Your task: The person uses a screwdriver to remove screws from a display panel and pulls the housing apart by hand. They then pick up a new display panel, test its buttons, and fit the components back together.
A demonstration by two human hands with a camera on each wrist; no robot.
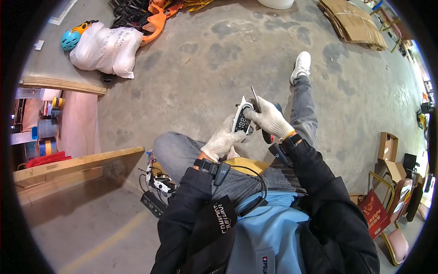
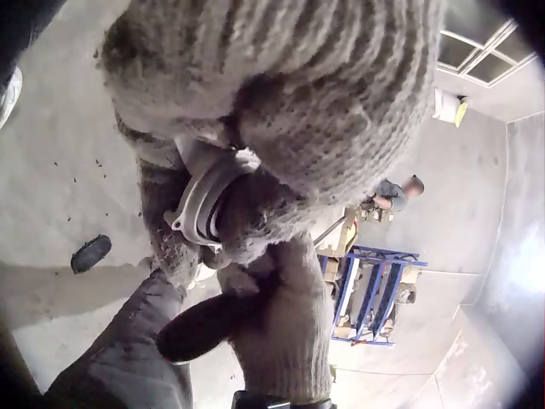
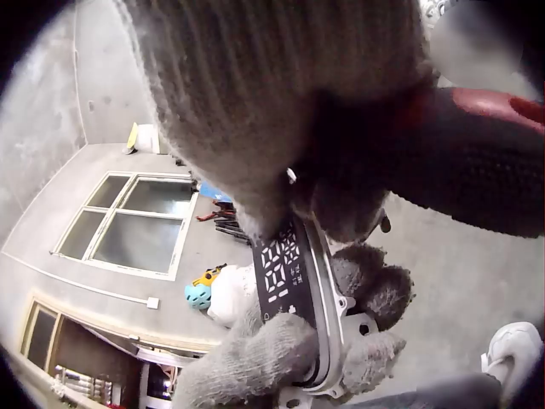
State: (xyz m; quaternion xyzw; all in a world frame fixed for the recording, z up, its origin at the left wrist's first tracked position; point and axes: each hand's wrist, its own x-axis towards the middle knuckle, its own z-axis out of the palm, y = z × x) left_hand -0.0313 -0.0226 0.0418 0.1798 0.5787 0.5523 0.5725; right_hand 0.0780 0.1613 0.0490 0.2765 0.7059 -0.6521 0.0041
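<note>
Between my two gloved hands is a digital display panel [image 1: 242, 122], a black face with white digit segments in a pale frame with small mounting tabs. My left hand [image 1: 222, 139] grips its lower part, thumb on the face and fingers behind the frame, as the right wrist view shows. My right hand [image 1: 273, 120] holds a screwdriver with a black-and-red handle [image 3: 477, 158]; its metal shaft [image 1: 254, 97] points up and away from the panel. Right fingertips touch the upper end of the panel. In the left wrist view the glove [image 2: 281, 94] hides most of the panel.
A wooden-edged bench [image 1: 82, 164] stands at left, with a black power adapter [image 1: 153, 204] and wired parts by the left knee. Further off are a stuffed white bag [image 1: 107, 50], a blue helmet [image 1: 70, 40] and flattened cardboard [image 1: 353, 25]. Chairs [image 1: 397, 244] stand at right.
</note>
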